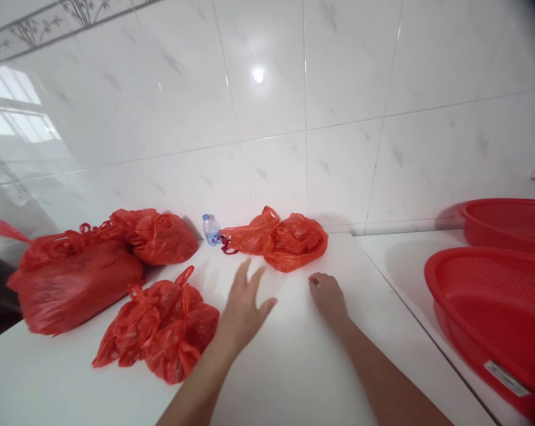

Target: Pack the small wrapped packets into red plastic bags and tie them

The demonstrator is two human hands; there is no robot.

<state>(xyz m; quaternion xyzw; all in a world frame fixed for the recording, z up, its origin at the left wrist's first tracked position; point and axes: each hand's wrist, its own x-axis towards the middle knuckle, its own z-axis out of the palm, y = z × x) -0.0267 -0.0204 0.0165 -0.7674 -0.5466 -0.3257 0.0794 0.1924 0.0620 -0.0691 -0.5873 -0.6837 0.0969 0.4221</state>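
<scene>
My left hand point(245, 307), fingers spread wide, is beside a red bag point(161, 328); my right hand point(327, 296) rests on the surface point(294, 367), fingers curled, empty.

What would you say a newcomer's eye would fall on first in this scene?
Bright red bags lie heaped on the left of the white counter, with another bag by the tiled wall next to a small bottle. Two red baskets sit at the right. In the middle, the left hand is spread open and the right hand curled.
</scene>
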